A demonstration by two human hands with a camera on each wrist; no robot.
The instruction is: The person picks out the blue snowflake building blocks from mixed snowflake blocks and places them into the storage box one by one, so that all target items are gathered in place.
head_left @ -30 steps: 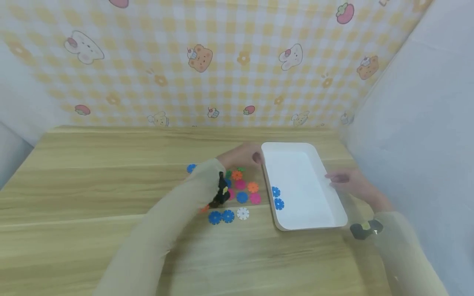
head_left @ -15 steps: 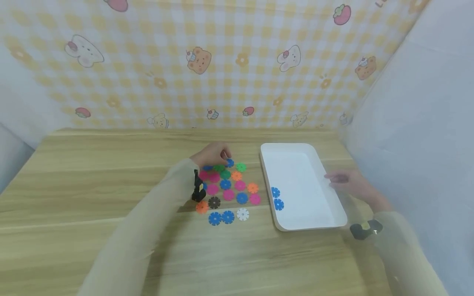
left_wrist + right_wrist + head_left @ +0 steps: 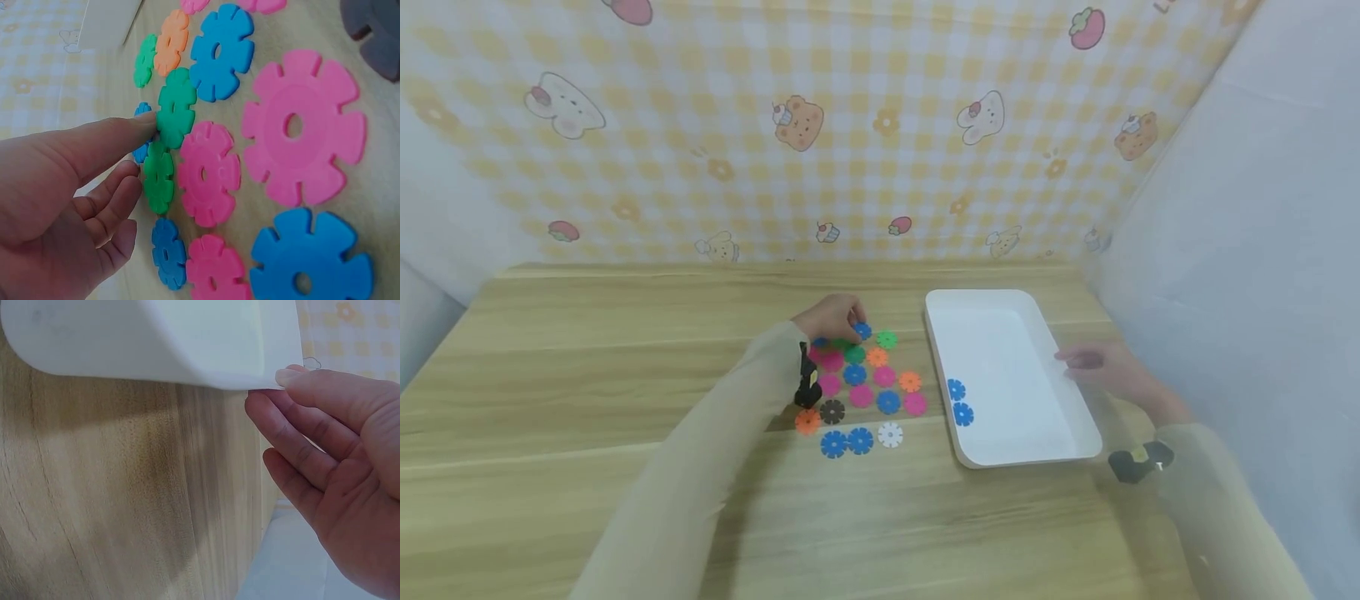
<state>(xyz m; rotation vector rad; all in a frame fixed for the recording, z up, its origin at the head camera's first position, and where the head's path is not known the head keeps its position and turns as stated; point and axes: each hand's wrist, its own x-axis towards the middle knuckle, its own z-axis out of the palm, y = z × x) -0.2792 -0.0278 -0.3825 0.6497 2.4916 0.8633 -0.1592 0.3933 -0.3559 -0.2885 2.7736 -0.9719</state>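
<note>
My left hand (image 3: pixel 835 318) reaches to the far side of a group of flower-shaped plastic discs. Its thumb and fingertips pinch a blue notched disc (image 3: pixel 862 332), partly hidden behind the thumb (image 3: pixel 128 128) in the left wrist view. Close by lie green discs (image 3: pixel 177 107) and pink discs (image 3: pixel 209 174). On the right, my right hand (image 3: pixel 1108 369) pinches the rim of a white tray (image 3: pixel 1015 450), thumb on the edge and fingers underneath, as the right wrist view shows. Two blue discs (image 3: pixel 962 414) lie inside the tray by its left wall.
Several more discs are spread over the wooden table (image 3: pixel 625 367), among them an orange disc (image 3: pixel 807 422), a black disc (image 3: pixel 832 412) and a white disc (image 3: pixel 891 435). A checked cloth (image 3: pixel 850 167) hangs behind the table, and a pale sheet (image 3: pixel 1240 250) hangs on the right.
My left hand has moved left from the tray's left wall to the blue disc at the far side of the group. The right hand keeps its hold on the tray.
</note>
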